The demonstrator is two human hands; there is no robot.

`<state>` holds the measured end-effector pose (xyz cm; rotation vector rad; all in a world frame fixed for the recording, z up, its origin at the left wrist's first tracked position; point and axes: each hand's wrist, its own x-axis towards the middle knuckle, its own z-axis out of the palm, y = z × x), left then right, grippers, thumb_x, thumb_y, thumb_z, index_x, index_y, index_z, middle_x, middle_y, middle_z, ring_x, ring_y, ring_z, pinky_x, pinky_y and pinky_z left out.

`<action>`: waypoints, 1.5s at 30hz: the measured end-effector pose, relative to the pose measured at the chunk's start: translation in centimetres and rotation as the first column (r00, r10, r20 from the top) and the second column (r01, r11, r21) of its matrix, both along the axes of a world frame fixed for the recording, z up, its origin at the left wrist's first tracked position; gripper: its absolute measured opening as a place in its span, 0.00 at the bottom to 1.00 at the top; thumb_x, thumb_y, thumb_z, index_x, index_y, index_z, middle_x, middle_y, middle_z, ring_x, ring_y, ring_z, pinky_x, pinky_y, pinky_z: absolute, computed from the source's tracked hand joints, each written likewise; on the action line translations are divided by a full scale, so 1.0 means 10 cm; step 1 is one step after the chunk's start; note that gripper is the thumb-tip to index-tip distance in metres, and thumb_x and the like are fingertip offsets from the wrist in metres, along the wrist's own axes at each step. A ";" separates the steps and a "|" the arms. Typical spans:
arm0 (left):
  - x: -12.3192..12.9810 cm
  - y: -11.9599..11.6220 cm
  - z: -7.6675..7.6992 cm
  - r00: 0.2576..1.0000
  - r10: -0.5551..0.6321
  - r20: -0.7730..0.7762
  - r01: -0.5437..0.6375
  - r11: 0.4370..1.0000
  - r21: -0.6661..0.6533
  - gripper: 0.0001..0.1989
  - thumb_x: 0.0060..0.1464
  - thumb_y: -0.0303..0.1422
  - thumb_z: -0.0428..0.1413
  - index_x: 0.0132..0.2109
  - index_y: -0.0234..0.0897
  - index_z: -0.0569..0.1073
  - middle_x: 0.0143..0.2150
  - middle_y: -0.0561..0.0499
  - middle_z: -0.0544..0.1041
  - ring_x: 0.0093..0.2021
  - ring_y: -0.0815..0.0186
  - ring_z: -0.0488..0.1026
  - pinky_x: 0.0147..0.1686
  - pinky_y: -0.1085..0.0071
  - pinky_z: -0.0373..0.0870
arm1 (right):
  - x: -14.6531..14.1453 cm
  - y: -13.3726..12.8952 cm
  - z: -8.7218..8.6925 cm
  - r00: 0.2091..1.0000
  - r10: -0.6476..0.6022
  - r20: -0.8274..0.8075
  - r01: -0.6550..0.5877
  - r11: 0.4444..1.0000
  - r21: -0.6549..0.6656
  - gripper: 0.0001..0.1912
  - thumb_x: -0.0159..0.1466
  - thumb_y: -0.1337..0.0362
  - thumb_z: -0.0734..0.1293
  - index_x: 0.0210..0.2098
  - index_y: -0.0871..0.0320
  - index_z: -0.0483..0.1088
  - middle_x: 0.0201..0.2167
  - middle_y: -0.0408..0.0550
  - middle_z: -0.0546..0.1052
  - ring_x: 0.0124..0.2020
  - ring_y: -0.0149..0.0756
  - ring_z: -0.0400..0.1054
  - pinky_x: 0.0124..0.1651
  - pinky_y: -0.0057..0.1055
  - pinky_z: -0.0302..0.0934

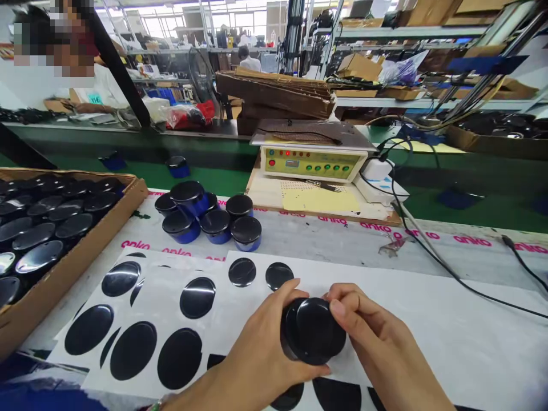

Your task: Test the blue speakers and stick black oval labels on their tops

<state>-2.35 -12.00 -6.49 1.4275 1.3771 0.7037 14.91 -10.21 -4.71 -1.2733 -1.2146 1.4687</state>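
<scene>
My left hand (261, 337) is wrapped round a black round case (291, 345), its top turned up toward me. A glossy black round sticker (319, 325) lies over that top, set off toward the right. The thumb and forefinger of my right hand (368, 325) pinch the sticker's upper right edge. Whether the sticker touches the case all over, I cannot tell. Under and left of my hands lie white sheets (240, 302) bearing several black round stickers (180, 358); my forearms cover part of them.
Black-topped blue cases (216, 222) stand in a group, some stacked. At the left, a cardboard box (85, 245) holds many more. A green belt (222, 177) runs behind, with a yellow-fronted control box (312, 164), cables (428, 251) and a co-worker (98, 85) beyond.
</scene>
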 end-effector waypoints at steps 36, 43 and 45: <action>0.03 -0.02 -0.01 0.999 -0.024 -0.042 0.030 0.989 0.142 0.44 0.41 0.37 0.69 0.62 0.44 0.56 0.56 0.49 0.71 0.56 0.57 0.69 0.57 0.58 0.67 | -0.14 -0.13 -0.10 0.919 -0.171 0.355 -0.014 0.886 0.463 0.11 0.66 0.64 0.64 0.27 0.54 0.63 0.34 0.46 0.67 0.38 0.34 0.68 0.35 0.28 0.66; -0.03 -0.02 -0.07 0.983 -0.105 -0.151 0.150 0.932 0.329 0.48 0.47 0.37 0.66 0.66 0.50 0.45 0.59 0.49 0.70 0.57 0.58 0.69 0.56 0.60 0.68 | -0.14 -0.14 -0.06 0.877 -0.157 0.454 -0.116 0.848 0.516 0.11 0.67 0.65 0.61 0.28 0.53 0.60 0.33 0.45 0.67 0.36 0.33 0.68 0.35 0.28 0.65; -0.04 -0.05 -0.09 0.959 -0.149 -0.241 0.243 0.869 0.431 0.46 0.52 0.36 0.63 0.68 0.51 0.42 0.60 0.47 0.68 0.58 0.58 0.67 0.57 0.60 0.68 | -0.05 -0.08 0.00 0.793 -0.147 0.592 -0.246 0.811 0.531 0.12 0.67 0.63 0.61 0.27 0.53 0.59 0.27 0.42 0.67 0.26 0.31 0.66 0.27 0.27 0.61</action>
